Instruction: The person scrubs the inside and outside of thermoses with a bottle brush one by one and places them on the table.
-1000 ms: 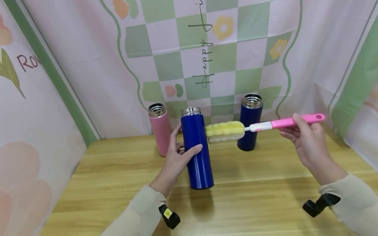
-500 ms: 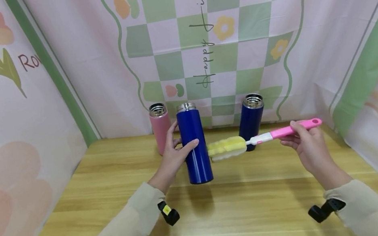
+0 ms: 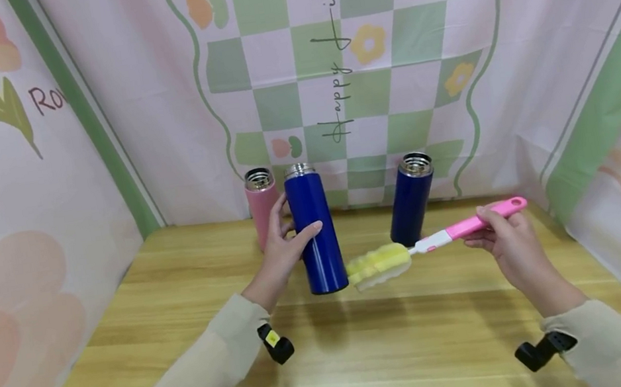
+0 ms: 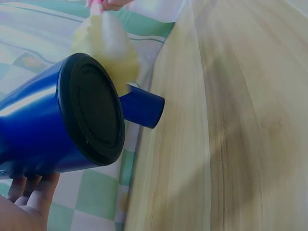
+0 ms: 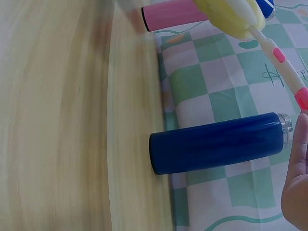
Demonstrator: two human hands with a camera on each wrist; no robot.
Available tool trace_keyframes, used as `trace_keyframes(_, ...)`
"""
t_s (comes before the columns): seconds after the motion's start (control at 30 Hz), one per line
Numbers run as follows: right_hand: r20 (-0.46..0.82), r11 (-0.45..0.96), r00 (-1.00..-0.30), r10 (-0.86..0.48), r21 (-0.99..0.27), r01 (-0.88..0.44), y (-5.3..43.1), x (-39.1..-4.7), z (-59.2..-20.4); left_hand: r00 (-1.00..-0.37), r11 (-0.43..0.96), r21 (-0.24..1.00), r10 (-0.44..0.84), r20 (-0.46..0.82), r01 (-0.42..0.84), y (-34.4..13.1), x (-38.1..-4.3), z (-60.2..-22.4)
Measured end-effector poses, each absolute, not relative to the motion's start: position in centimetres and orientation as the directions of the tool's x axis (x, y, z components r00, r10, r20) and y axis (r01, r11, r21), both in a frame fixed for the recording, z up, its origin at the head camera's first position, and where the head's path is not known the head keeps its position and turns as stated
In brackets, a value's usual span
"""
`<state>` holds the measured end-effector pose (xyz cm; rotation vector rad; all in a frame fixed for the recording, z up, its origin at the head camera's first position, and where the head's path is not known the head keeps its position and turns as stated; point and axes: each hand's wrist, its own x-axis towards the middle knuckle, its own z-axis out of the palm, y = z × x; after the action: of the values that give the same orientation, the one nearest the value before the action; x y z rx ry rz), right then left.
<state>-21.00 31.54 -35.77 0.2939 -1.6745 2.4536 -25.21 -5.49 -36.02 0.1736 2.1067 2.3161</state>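
Observation:
My left hand (image 3: 285, 251) grips a bright blue bottle (image 3: 317, 239) round its side and holds it above the table, tilted a little, its steel mouth uncapped. In the left wrist view the bottle's black base (image 4: 94, 110) faces the camera. Between thumb and fingers, my right hand (image 3: 514, 247) pinches the pink handle of a bottle brush (image 3: 381, 263). The brush's yellow and white sponge head slopes down to the left, its tip at the lower right side of the blue bottle; in the head view they appear to touch.
Behind my left hand stands an uncapped pink bottle (image 3: 262, 204). A dark blue bottle (image 3: 411, 198), also uncapped, stands at the back right of the wooden table (image 3: 407, 353). A checked cloth (image 3: 319, 51) hangs along the back edge, with printed cloths at both sides.
The blue bottle has risen slightly and leaned its top to the left. The brush head has gone down along the bottle's side, turning from level to sloping.

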Motion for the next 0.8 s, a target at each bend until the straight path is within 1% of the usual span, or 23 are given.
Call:
trace_keyframes(0.17, 0.247, -0.347, -0.969, -0.003, -0.909, -0.231, 31.6, -20.7, -35.8, -0.996, -0.114, 0.992, 0.062, 0.065, 0.058, -5.5, -25.3, -35.8)
trace_keyframes(0.37, 0.237, -0.337, -0.971, -0.022, -0.916, -0.216, 31.6, -20.3, -35.8, -0.996, -0.129, 0.989, 0.045, 0.078, 0.072, -5.6, -25.4, -35.7)
trace_keyframes(0.8, 0.238, -0.383, -0.969, -0.071, -0.903, -0.194, 30.1, -19.8, -36.6, -0.99, -0.139, 0.981, 0.029, 0.14, 0.134, -5.2, -25.4, -36.0)
